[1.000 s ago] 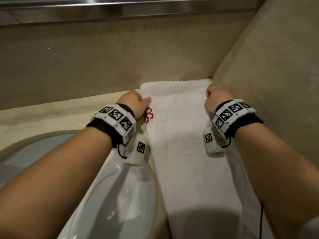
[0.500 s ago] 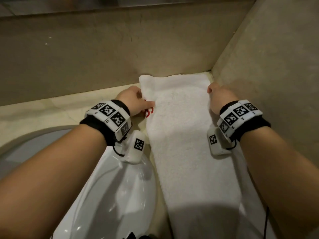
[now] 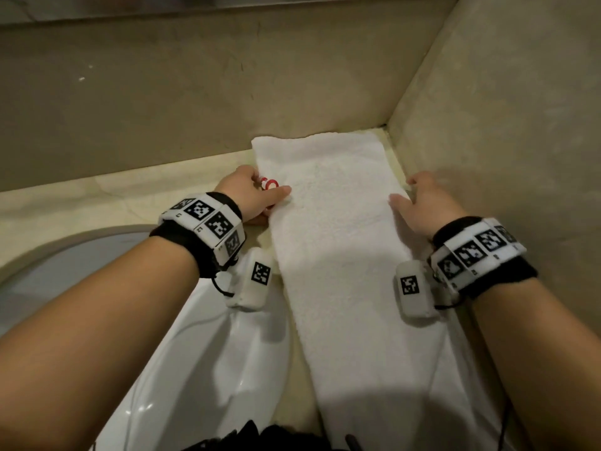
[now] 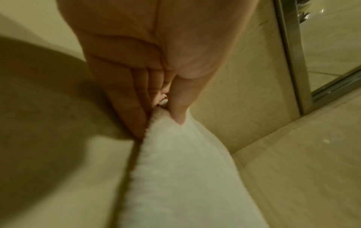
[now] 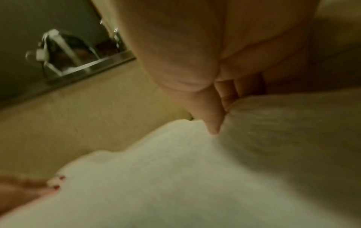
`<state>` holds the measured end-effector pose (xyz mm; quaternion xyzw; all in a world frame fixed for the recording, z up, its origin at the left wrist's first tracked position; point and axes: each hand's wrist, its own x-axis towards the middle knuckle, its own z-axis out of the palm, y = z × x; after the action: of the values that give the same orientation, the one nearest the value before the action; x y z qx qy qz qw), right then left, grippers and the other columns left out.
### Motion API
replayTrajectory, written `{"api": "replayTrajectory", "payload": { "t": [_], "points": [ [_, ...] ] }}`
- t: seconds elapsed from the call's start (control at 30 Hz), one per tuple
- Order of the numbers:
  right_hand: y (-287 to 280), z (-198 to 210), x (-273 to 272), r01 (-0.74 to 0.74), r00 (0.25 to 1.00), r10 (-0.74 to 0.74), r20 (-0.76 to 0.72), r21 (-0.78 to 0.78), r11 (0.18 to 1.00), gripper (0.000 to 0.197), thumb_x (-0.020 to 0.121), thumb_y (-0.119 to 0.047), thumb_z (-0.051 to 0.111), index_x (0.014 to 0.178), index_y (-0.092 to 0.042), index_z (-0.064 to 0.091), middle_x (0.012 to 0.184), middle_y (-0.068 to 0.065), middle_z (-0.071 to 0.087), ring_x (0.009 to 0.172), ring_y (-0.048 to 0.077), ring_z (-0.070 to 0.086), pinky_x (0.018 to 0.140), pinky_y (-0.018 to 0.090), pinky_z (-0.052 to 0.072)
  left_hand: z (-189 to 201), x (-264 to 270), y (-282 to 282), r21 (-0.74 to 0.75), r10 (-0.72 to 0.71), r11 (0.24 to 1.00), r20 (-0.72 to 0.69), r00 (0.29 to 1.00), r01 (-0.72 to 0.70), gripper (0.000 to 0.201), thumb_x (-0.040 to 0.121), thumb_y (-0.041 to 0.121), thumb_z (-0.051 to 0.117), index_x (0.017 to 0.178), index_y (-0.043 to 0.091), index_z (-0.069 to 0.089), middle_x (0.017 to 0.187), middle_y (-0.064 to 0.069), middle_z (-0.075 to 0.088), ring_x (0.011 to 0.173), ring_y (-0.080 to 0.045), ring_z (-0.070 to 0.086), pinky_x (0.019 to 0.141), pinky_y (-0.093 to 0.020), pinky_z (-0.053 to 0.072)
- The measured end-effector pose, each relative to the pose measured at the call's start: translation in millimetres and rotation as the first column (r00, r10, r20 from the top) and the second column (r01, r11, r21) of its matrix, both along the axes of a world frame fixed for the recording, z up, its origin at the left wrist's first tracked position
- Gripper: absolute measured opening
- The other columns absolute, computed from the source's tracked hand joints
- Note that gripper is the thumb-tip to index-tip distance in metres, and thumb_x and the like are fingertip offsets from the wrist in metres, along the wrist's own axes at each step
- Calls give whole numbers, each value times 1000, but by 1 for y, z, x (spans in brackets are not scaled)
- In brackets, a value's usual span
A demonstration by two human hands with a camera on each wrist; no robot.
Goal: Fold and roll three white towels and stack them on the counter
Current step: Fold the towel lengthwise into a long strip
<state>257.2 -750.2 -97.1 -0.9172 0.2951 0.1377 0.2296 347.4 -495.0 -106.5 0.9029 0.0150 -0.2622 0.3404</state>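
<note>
At the far left a white basin [image 3: 208,359] sits sunk into the beige counter [image 3: 81,203], its rim running under the left forearm. The left hand [image 3: 250,196] pinches the left long edge of the white towel [image 3: 341,271], thumb lying on top of the cloth and the fingers [image 4: 126,108] tucked beneath the edge against the counter; red-painted nails show at the pinch. The towel lies flat as a long folded strip, its far end near the corner where the back wall [image 3: 195,92] meets the side wall [image 3: 504,125], its near end running out of view toward the person. On the opposite long edge the right hand [image 3: 426,206] grips the cloth the same way, thumb on top, fingers [image 5: 228,92] curled under the raised edge.
</note>
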Motion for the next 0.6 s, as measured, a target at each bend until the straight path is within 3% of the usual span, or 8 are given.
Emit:
{"api": "replayTrajectory", "payload": {
  "t": [0.03,0.1,0.2,0.33,0.4,0.5,0.53,0.6],
  "points": [
    [-1,-1,-8,-13,999,12,-53,-26,1000,44,91,-29,51,128,-11,37,127,16,53,113,34,52,92,37,41,-1,-2,0,-33,17,999,-22,1000,-18,34,77,46,66,85,20,47,77,5,54,70,-15,56,58,-26,46],
    [1,-3,-17,-98,981,68,-183,-161,982,35,92,-17,50,123,-4,41,124,20,55,112,35,53,92,37,43,-2,-5,1,-68,47,996,-48,998,-50,25,78,35,69,72,20,48,80,-2,61,71,-20,62,68,-32,55],
    [9,-3,-18,-153,966,85,-244,-274,950,28,93,-4,42,120,4,43,123,25,54,114,37,52,93,40,42,5,-10,0,-106,96,989,-64,993,-103,28,76,27,72,69,17,47,82,-9,62,84,-34,67,80,-46,56],
    [10,3,-35,-24,995,9,-97,-155,988,32,94,-22,44,116,1,49,118,23,57,109,36,54,82,34,42,11,-26,0,-206,194,953,-155,969,-223,32,75,33,73,70,15,47,82,-13,61,74,-31,65,69,-44,59],
    [7,4,-53,3,990,-15,-140,-89,996,41,94,-31,44,122,-1,45,123,21,56,111,36,53,84,34,42,10,-39,0,-219,193,944,-243,950,-248,30,77,32,71,73,13,49,80,-12,60,65,-25,62,59,-37,60],
    [6,3,-78,6,980,-17,-197,-57,998,45,91,-26,52,128,-3,40,128,18,53,115,35,51,90,35,42,6,-55,-2,-163,117,974,-229,966,-156,20,82,23,67,81,8,53,96,-19,65,87,-34,66,82,-47,56],
    [8,2,-82,2,982,-16,-186,-74,997,42,91,-22,52,127,-2,41,127,19,53,115,35,51,89,34,42,6,-58,-2,-155,115,977,-197,974,-147,18,83,22,66,81,8,53,99,-20,65,92,-36,65,86,-48,54],
    [10,0,-89,6,990,-24,-142,-121,993,38,93,-20,51,125,-1,43,125,21,55,114,34,52,88,33,42,7,-64,-2,-188,143,967,-160,977,-172,20,85,21,63,73,11,50,95,-20,64,86,-34,65,85,-46,55]
  ]
}}
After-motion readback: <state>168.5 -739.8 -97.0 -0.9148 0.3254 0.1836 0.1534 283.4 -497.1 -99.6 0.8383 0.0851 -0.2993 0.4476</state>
